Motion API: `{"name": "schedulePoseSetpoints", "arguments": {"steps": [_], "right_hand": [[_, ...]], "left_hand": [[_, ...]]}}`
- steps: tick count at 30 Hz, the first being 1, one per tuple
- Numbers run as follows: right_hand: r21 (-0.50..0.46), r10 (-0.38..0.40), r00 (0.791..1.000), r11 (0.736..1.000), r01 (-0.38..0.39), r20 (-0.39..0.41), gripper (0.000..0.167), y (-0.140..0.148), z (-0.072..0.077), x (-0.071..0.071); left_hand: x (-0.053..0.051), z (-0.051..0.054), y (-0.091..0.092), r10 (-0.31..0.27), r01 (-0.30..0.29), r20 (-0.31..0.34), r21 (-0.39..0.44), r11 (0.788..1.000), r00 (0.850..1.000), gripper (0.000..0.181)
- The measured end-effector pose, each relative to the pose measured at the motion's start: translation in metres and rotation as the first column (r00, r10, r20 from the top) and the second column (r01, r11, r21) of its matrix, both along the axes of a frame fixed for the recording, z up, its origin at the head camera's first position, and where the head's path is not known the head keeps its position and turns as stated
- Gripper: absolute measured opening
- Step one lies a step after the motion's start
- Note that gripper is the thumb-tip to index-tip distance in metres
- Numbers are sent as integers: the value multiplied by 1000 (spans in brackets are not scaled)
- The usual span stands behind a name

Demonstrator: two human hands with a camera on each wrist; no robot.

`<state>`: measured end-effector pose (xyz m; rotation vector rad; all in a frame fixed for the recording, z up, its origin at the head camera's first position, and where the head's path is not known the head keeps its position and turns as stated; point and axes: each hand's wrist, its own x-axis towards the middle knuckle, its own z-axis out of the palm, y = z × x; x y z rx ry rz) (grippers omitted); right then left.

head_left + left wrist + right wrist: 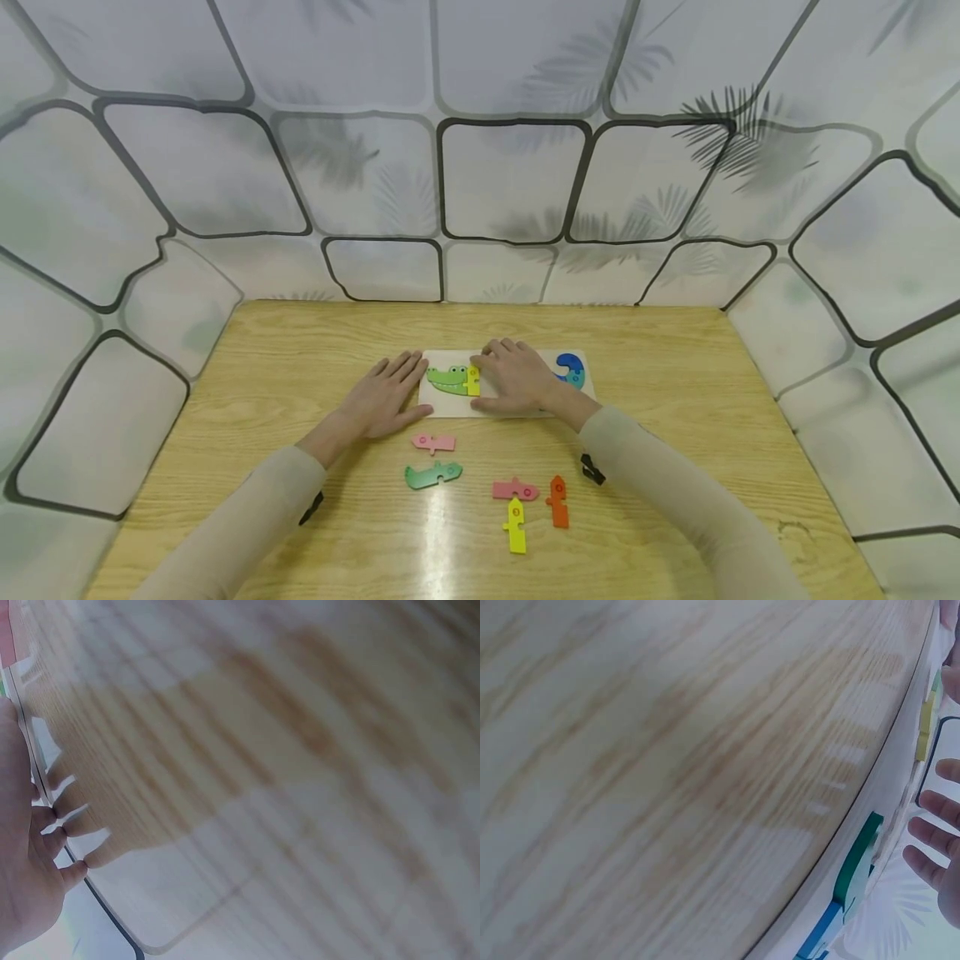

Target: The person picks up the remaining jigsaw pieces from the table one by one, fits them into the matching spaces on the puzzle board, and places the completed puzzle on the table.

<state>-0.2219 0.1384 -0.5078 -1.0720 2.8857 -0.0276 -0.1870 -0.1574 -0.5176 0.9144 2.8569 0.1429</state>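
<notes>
A white puzzle board (450, 407) lies on the wooden table, with a green crocodile head piece (447, 382) at its left and a yellow piece (473, 382) joined behind it. My left hand (386, 397) rests at the board's left edge, fingers extended. Over the middle of the board is my right hand (517, 377), its thumb and index finger spread beside the yellow piece; its fingers look nearly straight in the right wrist view. A blue curled tail piece (573, 370) shows at the board's right, partly covered by that hand. The board's middle is hidden.
Nearer the table's front lie a light pink piece (433, 443), a green curved piece (433, 476), a darker pink piece (515, 490), a yellow piece (516, 527) and an orange piece (558, 502). Patterned fabric walls (510, 183) enclose the table's back and sides.
</notes>
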Motion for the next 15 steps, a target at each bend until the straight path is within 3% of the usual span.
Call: {"name": "schedulePoseSetpoints", "arguments": {"steps": [15], "right_hand": [[-14, 24, 1000, 1000, -24, -12, 83, -4, 13, 16]], "left_hand": [[0, 1, 0, -1, 1, -4, 2, 1000, 1000, 86]]}}
